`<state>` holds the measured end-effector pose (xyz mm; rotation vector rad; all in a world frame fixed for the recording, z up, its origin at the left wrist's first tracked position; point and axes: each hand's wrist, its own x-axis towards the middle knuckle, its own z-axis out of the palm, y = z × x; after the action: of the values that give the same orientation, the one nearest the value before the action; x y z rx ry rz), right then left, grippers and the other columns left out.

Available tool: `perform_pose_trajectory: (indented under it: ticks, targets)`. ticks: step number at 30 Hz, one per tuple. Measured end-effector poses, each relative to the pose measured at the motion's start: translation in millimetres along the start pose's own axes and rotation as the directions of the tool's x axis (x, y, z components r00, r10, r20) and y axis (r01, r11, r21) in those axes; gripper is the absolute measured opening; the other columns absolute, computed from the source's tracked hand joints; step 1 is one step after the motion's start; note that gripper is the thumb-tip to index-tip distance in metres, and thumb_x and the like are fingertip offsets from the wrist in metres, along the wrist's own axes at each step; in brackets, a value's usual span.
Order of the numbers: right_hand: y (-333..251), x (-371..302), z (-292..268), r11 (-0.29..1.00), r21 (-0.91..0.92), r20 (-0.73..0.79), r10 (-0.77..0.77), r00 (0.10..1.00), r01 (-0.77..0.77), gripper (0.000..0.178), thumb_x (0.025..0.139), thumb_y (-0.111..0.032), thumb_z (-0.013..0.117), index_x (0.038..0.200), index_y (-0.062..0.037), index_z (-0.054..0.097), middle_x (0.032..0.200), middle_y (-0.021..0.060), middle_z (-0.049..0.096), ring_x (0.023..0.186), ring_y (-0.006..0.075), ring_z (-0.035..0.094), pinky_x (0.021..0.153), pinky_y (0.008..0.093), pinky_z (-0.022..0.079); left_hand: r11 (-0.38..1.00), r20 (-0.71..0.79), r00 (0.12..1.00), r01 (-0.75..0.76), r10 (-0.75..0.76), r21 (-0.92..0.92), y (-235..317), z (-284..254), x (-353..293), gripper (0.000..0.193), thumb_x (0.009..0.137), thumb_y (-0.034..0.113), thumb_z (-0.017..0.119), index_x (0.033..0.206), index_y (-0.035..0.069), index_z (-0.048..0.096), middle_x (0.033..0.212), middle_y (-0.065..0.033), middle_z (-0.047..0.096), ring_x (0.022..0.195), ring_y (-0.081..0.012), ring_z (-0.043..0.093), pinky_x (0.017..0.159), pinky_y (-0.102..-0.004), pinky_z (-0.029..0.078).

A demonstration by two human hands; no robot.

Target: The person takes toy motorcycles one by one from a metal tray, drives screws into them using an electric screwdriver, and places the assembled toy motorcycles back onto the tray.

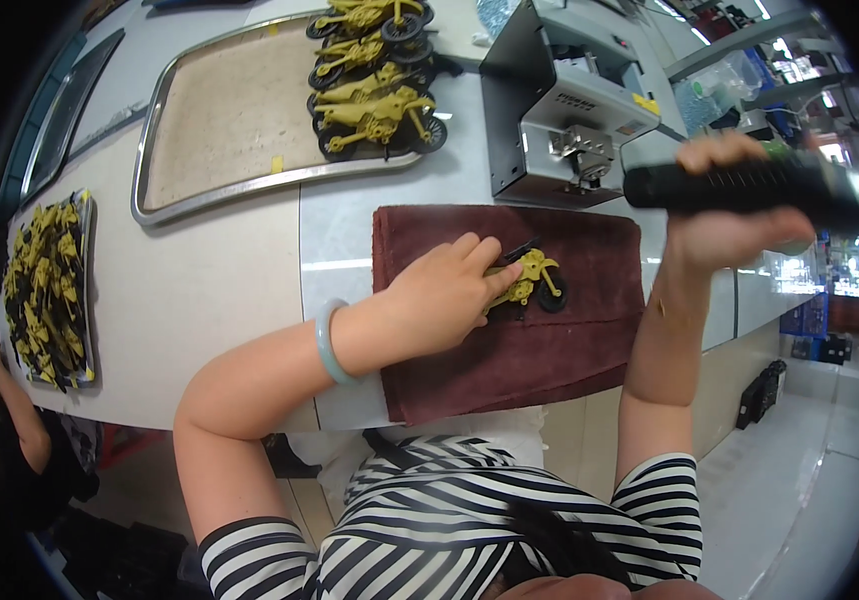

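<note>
Towel (509, 360), dark red, is lying flat on a pale counter (234, 310) in front of a person who is wearing a black-and-white striped shirt (449, 500). A yellow and black toy motorcycle (531, 284) is resting on the towel, slightly beyond its middle. The left grip (439, 295), a bare hand coming in over the towel's left edge, is holding the toy, its bent fingers pressing on the yellow body and covering one end of it. A pale blue bracelet (326, 340) is circling that wrist, just left of the towel. The right grip (714, 243), lifted off to the right of the towel, is wrapping around a thick black handheld tool (749, 187), which is looking blurred.

Behind the towel's right half, a grey box-shaped machine (549, 140) is standing on the counter. Beyond the towel and to its left, a large metal-rimmed tray (239, 120) is carrying a row of similar motorcycles (379, 95) along its right side. Far left of the towel, a smaller tray (88, 290) is holding a heap of yellow and black pieces (44, 290), and another person's bare arm (24, 410) is showing just past it.
</note>
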<state>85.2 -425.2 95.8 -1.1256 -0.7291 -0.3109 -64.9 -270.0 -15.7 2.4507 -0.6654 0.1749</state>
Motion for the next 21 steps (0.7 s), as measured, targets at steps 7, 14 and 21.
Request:
perform_pose_trajectory:
  ticks: [7,14,21]
  targets:
    - [33,8,3,0.969,-0.218,0.126,-0.09,0.988,0.116,0.079,0.083,-0.066,0.033,0.129,-0.0013,0.026,0.069,0.0121,0.053,0.052,0.0184,0.055,0.053,0.0278,0.048,0.937,-0.05,0.996,-0.052,0.073,0.344,25,16,-9,0.041,0.073,0.012,0.052,0.107,-0.009,0.053,0.1,-0.0112,0.049,0.092,-0.0219,0.048,0.077,-0.0289,0.042]
    - [5,-35,23,0.971,0.19,0.203,0.105,0.974,-0.145,0.093,0.072,-0.074,0.04,0.134,-0.0092,0.014,0.068,0.0097,0.051,0.051,0.0189,0.054,0.052,0.031,0.049,0.804,-0.007,0.995,-0.073,0.096,0.591,37,29,-14,0.042,0.075,0.014,0.049,0.108,-0.012,0.054,0.112,-0.0218,0.052,0.104,-0.0306,0.051,0.087,-0.0314,0.043]
    - [-3,-81,58,0.953,-0.122,0.3,0.3,0.905,-0.276,0.104,0.067,-0.077,0.042,0.136,-0.0115,0.001,0.073,0.0107,0.051,0.053,0.0193,0.052,0.053,0.0337,0.048,0.773,-0.078,0.981,-0.089,0.177,0.629,33,36,-18,0.039,0.073,0.016,0.048,0.1,-0.01,0.06,0.105,-0.0226,0.055,0.099,-0.0331,0.052,0.089,-0.0346,0.042]
